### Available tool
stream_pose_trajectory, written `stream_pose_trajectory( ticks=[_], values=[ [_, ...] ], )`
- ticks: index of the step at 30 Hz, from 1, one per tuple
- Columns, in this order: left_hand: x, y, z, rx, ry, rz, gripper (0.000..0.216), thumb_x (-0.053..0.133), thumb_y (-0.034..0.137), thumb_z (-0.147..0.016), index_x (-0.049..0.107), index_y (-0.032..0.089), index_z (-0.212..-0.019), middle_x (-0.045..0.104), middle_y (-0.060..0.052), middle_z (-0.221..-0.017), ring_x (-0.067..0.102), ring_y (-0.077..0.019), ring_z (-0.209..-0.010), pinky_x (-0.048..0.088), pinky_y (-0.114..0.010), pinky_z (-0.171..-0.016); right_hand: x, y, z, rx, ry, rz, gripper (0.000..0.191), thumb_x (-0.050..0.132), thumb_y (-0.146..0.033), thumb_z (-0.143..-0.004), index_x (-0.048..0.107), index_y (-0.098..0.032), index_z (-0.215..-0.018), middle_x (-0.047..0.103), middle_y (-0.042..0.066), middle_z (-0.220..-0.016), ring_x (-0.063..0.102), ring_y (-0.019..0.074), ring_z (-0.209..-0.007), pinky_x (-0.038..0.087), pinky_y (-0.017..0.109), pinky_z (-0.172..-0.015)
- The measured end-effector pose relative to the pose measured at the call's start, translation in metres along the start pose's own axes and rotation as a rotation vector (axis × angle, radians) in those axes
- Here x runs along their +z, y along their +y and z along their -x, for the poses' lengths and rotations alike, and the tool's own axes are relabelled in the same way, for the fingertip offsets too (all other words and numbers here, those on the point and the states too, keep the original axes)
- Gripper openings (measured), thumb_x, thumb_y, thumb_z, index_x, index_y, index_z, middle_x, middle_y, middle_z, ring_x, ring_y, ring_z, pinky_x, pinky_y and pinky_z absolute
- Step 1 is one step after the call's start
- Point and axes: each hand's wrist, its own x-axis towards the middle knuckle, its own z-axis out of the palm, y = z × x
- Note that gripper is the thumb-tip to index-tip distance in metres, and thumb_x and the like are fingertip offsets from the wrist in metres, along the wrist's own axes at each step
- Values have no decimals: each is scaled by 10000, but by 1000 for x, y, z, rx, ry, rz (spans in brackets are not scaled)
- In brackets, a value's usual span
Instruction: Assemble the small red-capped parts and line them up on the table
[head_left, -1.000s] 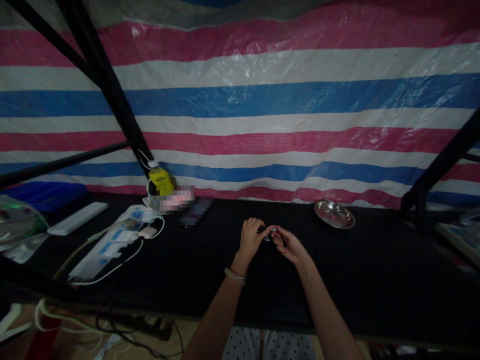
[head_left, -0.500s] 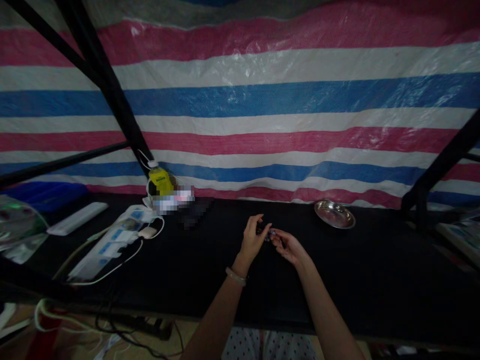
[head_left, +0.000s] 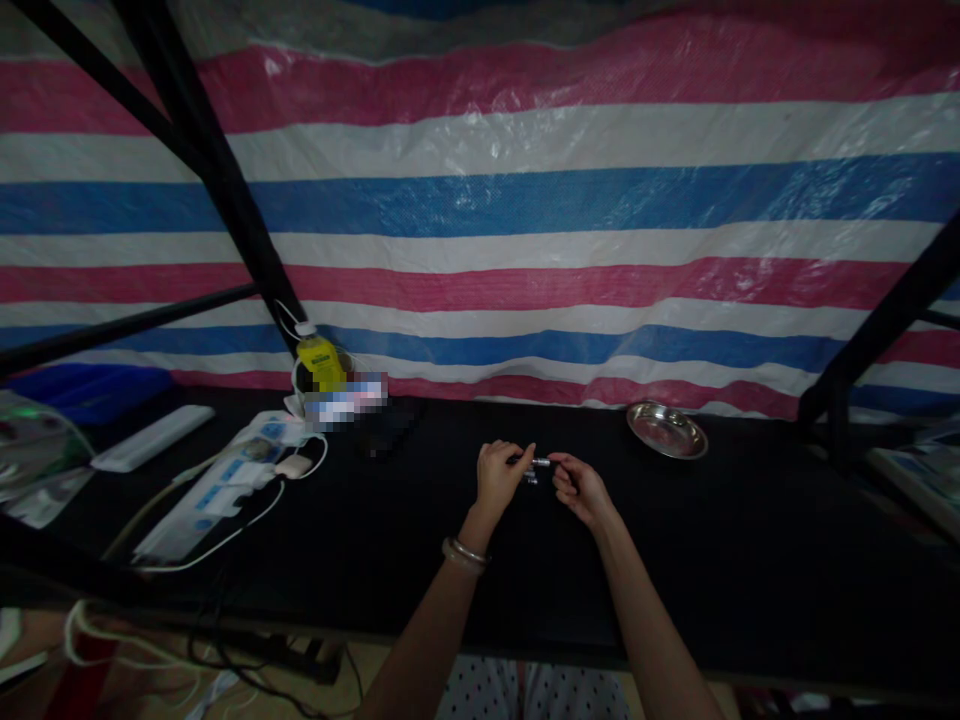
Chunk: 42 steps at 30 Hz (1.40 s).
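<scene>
Over the middle of the black tabletop, my left hand (head_left: 498, 476) is closed, with thumb and fingers pinching a small silvery cylindrical piece (head_left: 541, 462). The piece points to the right, toward my other hand. My right hand (head_left: 582, 490) has its fingers curled and pinched at the right end of that piece; the exact contact is too small to see clearly. Just below the cylinder, close to my left fingertips, shows another small shiny bit (head_left: 531, 477); whether it is held or lies on the table I cannot tell.
A shallow round metal dish (head_left: 667, 430) sits at the back right. Toward the left are a power strip (head_left: 217, 490) with cables, a long white bar (head_left: 154, 438), a yellow bottle (head_left: 320, 360) and a blue object (head_left: 90, 390). Black frame posts and a striped tarp (head_left: 525, 280) enclose the back.
My left fingers, raised and spread before, have folded down closer together. The right hand has shifted slightly right, and the silvery cylinder between the hands shows more plainly.
</scene>
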Motion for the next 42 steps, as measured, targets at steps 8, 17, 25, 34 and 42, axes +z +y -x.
stream_pose_trajectory(
  ticks=[8,17,25,34,42],
  values=[
    [-25,-1,-5,11,-281,-36,349,546,464,-828,613,185,-628,615,17,-653,518,-144,-699,293,-300,-705,-9,8,-8,-479,462,606,357,461,-541,-777,522,-194,-831,451,-73,-489,363,75,-361,271,200,-376],
    [-57,3,26,55,-500,-180,362,535,532,-806,572,172,-786,599,-8,-838,516,-190,-862,269,-342,-792,-8,-3,-4,-392,532,1492,375,341,-342,-914,620,-180,-1106,677,109,-998,634,216,-890,440,281,-714],
    [-60,4,39,88,-562,-358,352,457,493,-861,556,156,-859,591,-53,-885,507,-219,-877,298,-363,-805,-1,-11,-5,-284,474,1890,325,338,-310,-938,626,-229,-1065,653,66,-917,637,156,-782,395,216,-583],
    [-54,-4,46,136,-490,-416,405,386,515,-881,564,152,-878,557,-79,-905,487,-228,-857,332,-372,-787,-14,1,-11,-493,513,1854,281,403,-261,-908,630,-230,-1071,603,77,-913,601,148,-740,377,226,-546],
    [-52,-6,47,119,-472,-368,360,444,512,-858,548,168,-842,522,-56,-887,466,-216,-844,335,-356,-772,-14,2,-5,-714,478,1656,257,453,-299,-874,666,-221,-994,543,84,-876,510,192,-817,405,276,-626]
  ],
)
